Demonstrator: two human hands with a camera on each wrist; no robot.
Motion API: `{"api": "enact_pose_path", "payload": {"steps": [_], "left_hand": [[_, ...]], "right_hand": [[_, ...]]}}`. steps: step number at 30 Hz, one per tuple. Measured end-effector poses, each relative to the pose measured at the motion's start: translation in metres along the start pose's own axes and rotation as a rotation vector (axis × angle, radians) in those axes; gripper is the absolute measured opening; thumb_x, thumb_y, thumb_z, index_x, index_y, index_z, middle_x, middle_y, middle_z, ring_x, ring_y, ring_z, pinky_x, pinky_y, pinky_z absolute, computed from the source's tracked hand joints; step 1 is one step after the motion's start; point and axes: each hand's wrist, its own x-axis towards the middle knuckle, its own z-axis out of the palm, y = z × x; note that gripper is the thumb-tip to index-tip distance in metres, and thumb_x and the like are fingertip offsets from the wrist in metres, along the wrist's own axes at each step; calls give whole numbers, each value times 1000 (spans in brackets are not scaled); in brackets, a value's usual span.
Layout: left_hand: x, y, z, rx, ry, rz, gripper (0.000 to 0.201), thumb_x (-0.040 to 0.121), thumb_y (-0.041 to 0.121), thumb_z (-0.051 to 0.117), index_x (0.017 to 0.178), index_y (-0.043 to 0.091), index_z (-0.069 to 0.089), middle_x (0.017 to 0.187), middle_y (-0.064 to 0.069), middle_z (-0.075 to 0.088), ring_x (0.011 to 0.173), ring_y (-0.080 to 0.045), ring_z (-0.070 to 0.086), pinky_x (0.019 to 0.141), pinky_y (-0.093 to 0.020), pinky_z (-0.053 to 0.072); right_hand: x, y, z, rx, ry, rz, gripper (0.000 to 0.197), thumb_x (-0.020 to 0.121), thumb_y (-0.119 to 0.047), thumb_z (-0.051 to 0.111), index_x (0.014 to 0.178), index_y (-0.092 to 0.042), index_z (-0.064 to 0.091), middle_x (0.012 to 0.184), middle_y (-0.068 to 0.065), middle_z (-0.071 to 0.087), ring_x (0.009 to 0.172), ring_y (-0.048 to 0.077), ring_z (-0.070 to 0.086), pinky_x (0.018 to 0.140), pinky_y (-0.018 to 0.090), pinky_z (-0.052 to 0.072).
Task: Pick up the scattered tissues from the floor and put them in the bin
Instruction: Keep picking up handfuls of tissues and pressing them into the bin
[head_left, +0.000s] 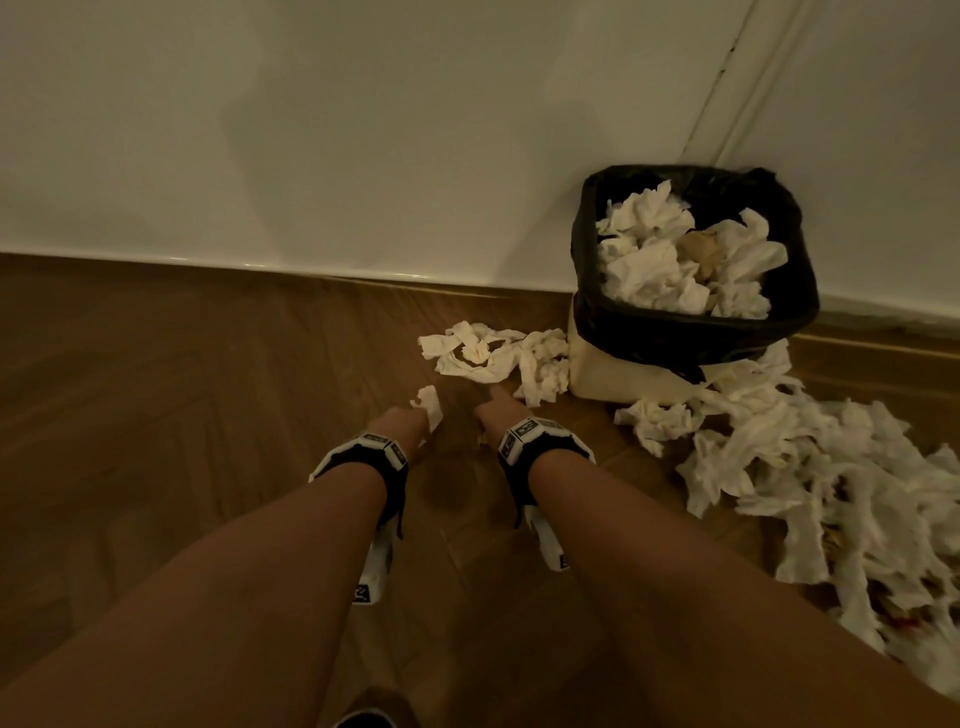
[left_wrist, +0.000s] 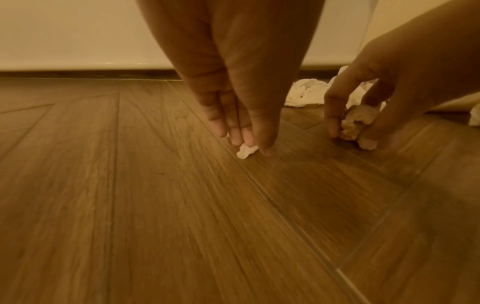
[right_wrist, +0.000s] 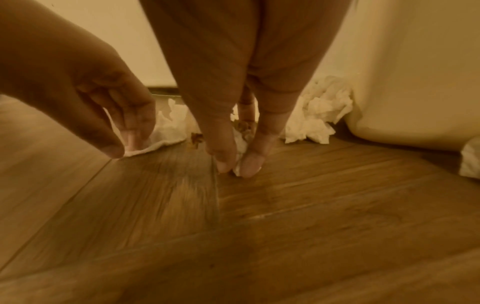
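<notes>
My left hand (head_left: 415, 415) pinches a small white tissue scrap (left_wrist: 246, 151) between thumb and fingertips, just above the wooden floor. Beside it, my right hand (right_wrist: 237, 166) pinches a crumpled, brown-stained tissue (left_wrist: 358, 123) against the floor with thumb and forefinger. The cream bin (head_left: 623, 374) with a black liner stands against the wall to the right, piled with tissues. A cluster of loose tissues (head_left: 493, 353) lies just beyond my hands, left of the bin. A larger heap of tissues (head_left: 831, 478) spreads over the floor on the right.
A white wall and skirting (head_left: 311, 260) run behind the floor area. The bin wall (right_wrist: 415, 82) is close to the right of my right hand. Bare herringbone wood floor (head_left: 182, 415) stretches to the left.
</notes>
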Motion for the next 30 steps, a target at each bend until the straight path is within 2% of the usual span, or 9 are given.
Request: {"api": "enact_pose_path", "payload": {"steps": [4,7,9,12,15,18,23,27,30], "left_hand": [[1,-8,13,-139,223,20,62,89,12,59,140,21,27,142,-15,23,104,-32,57,88,-39,52],[10,-11,15,-101,223,51,73,88,28,60,141,48,14,149,-8,3,117,-37,46,93,-45,49],[17,-12,15,-24,183,130,71,89,37,57,140,55,10,152,0,0,127,-38,34,100,-48,43],[24,-9,20,45,119,179,53,95,28,47,143,35,27,152,-5,19,132,-35,32,108,-44,35],[26,-1,19,-6,63,92,40,94,18,51,133,14,47,138,-12,42,122,-30,48,99,-36,44],[25,6,13,17,-72,3,31,95,16,50,124,6,55,126,-13,55,113,-28,57,92,-32,47],[13,11,-3,-57,-14,-2,29,95,22,49,117,5,55,123,-14,58,108,-29,58,83,-32,47],[-16,20,-40,-121,2,12,44,99,17,41,142,15,35,148,-13,34,132,-28,41,103,-31,36],[-45,32,-73,-152,146,33,42,102,26,29,138,8,41,143,-15,41,128,-29,43,103,-32,34]], "right_hand": [[-3,1,-1,-156,-76,-33,35,97,-20,47,131,-9,49,141,15,30,129,35,37,107,39,36],[-1,0,1,-172,-63,-74,37,95,-24,52,129,-10,52,139,15,32,125,34,40,105,39,38],[2,-1,4,-150,-43,-85,37,95,-22,51,130,-10,51,141,15,31,126,34,40,105,38,39],[3,-4,5,-123,-23,-92,36,98,-21,45,132,-10,49,144,15,29,127,33,41,103,37,38],[1,-7,4,-174,-22,-112,37,96,-20,50,132,-9,50,140,15,34,125,31,44,102,36,40],[1,-10,2,-180,-43,-134,36,96,-17,51,130,-6,52,136,17,44,124,31,46,103,36,41],[-17,-8,-8,-154,-53,-133,34,97,-16,46,128,-6,55,131,15,54,119,30,53,100,36,45],[-51,-3,-30,-25,41,-127,34,96,-17,48,128,-7,55,130,15,55,119,30,52,99,34,41],[-86,2,-57,110,124,-117,36,94,-20,52,129,-10,54,132,14,54,120,31,51,99,34,40]]}}
